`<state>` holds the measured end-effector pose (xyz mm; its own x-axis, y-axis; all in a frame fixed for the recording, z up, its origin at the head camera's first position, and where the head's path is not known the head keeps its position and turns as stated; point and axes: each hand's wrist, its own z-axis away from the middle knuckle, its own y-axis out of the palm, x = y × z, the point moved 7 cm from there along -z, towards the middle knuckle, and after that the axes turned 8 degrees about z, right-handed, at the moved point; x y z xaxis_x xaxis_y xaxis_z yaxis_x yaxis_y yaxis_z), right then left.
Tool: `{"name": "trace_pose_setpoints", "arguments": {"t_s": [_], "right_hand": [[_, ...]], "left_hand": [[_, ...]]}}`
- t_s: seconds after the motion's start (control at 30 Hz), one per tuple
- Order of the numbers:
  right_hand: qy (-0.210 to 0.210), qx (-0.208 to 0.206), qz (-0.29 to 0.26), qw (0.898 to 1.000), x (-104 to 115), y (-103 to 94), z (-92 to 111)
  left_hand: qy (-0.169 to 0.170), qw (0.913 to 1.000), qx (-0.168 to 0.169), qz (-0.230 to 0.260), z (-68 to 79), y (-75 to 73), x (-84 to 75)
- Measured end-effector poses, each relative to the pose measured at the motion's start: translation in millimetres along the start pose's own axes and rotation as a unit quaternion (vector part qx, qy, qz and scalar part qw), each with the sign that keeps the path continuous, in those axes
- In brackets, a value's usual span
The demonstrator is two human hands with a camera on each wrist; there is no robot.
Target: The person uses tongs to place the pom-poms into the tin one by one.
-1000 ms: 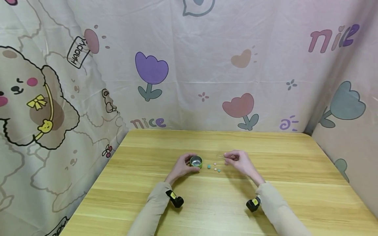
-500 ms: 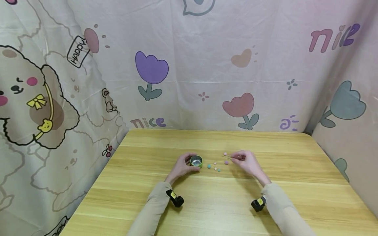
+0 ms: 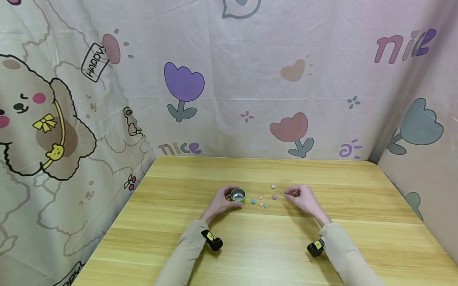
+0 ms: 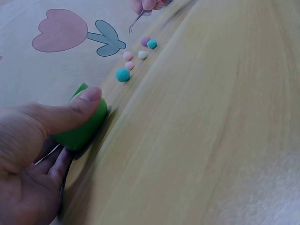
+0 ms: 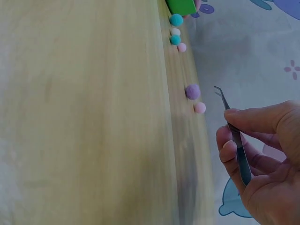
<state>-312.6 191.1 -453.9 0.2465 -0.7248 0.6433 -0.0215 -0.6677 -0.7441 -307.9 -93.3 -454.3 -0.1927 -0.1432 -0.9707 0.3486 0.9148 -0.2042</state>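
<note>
My left hand [image 3: 221,200] holds a small round green tin [image 4: 86,126], thumb on one side and fingers on the other. The tin is upright on the table, its open top showing a shiny metal inside. My right hand [image 3: 303,200] pinches tweezers [image 5: 241,157] with bent tips; the tips are slightly apart with nothing between them. Closest to the tips lie a purple pom-pom [image 5: 192,92] and a pink pom-pom [image 5: 199,108]. Nearer the tin are a large teal pom-pom [image 4: 123,75], a small teal pom-pom [image 5: 175,40], a whitish pom-pom [image 4: 142,55] and another pale pink pom-pom [image 5: 182,47].
The wooden table [image 3: 250,246] extends around both hands. Behind it hangs a printed cloth [image 3: 236,79], which also covers the left and right sides. A small black camera sits on each wrist.
My right hand with the tweezers has moved right and slightly toward me. The purple and pink pom-poms, out of sight one second ago, now show on the table. My left hand and the tin stay put.
</note>
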Motion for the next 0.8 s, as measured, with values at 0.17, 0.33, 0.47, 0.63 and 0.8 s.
{"name": "trace_pose_setpoints", "arguments": {"t_s": [0.17,0.33,0.47,0.63,0.8], "right_hand": [[0.007,0.014,-0.001,1.0,-2,1.8,2],[0.011,0.022,0.0,1.0,-3,3.5,2],[0.012,0.028,-0.003,1.0,-5,5.3,2],[0.013,0.037,-0.009,0.999,-7,8.0,2],[0.015,0.041,-0.011,0.999,-6,8.9,2]], "left_hand": [[0.001,1.0,0.004,-0.008,0.4,-0.2,-0.1],[0.005,0.9999,0.006,-0.009,0.1,-0.1,-0.4],[0.004,1.0,0.005,-0.007,-0.2,-0.1,-0.5],[0.001,1.0,0.004,-0.006,-0.3,0.2,-0.8],[-0.007,1.0,0.0,-0.002,-5.4,0.4,10.5]]}}
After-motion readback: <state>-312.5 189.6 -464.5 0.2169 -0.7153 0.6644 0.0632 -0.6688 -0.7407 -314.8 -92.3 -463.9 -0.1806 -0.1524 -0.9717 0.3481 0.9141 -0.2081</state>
